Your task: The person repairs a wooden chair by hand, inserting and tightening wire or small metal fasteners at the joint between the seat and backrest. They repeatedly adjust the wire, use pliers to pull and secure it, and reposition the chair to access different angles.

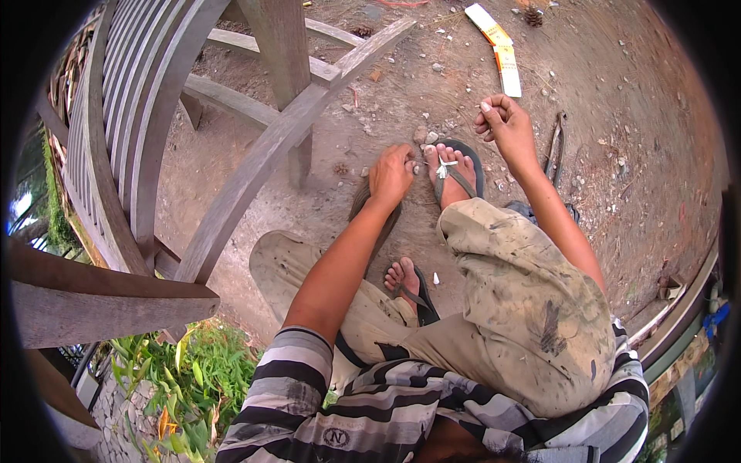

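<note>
Brown curved piece (388, 228), one, shows partly hidden beneath the left forearm; the left hand (392, 176) is by its upper end, fingers curled, but I cannot tell whether they grip it. The right hand (505, 131) has thumb and fingers drawn narrowly together, perhaps pinching something too small to see. Above lies one bent white strip (505, 62) with orange-yellow printing; one round emblem (336, 438) marks the striped shirt (285, 378). Two sandals (475, 166) are worn. Wooden furniture (258, 166) crowds the left.
</note>
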{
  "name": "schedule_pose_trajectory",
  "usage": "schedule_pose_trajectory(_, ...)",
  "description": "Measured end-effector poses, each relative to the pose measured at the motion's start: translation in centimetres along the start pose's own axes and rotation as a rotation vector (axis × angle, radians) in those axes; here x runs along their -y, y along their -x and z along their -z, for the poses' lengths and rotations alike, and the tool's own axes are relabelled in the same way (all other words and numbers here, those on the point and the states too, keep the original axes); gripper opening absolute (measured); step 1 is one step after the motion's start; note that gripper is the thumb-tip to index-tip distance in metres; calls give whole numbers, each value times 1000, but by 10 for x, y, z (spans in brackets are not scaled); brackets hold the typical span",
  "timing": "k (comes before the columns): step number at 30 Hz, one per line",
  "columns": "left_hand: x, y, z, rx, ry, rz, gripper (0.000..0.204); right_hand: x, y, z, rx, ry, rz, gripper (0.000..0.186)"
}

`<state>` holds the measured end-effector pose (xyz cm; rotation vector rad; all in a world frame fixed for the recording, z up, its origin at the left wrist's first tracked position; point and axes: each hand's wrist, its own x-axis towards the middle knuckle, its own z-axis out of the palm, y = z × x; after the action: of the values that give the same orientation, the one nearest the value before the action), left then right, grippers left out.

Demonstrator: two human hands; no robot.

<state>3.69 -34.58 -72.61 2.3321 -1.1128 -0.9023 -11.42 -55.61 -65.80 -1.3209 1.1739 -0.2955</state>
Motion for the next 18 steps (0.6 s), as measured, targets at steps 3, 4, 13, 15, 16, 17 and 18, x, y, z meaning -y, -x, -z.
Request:
schedule_pose_trajectory(3, 1, 0, 0, -10, -25, -75, 13, 1, 1, 2, 1, -15, -3, 14)
schedule_pose_trajectory(4, 0, -1, 0, -5, -46, -93, 13, 0, 1, 1, 4, -17, 3, 14)
schedule_pose_trajectory(13, 0, -4, -4, -29, -130, -183, 10, 16, 5, -21, 66, -56, 41, 15)
schedule_pose_trajectory(15, -2, -1, 1, -51, -125, -174, 9, 24, 7, -25, 92, -69, 55, 15)
schedule_pose_trajectory(16, -4, 1, 8, 3, -137, -104, 9, 27, 9, -26, 102, -76, 59, 15)
schedule_pose_trajectory(17, -10, 4, 21, 57, -148, -33, 10, 32, 10, -27, 111, -68, 77, 14)
schedule_pose_trajectory(18, -17, 7, 34, 109, -158, 39, 10, 38, 12, -27, 121, -61, 96, 14)
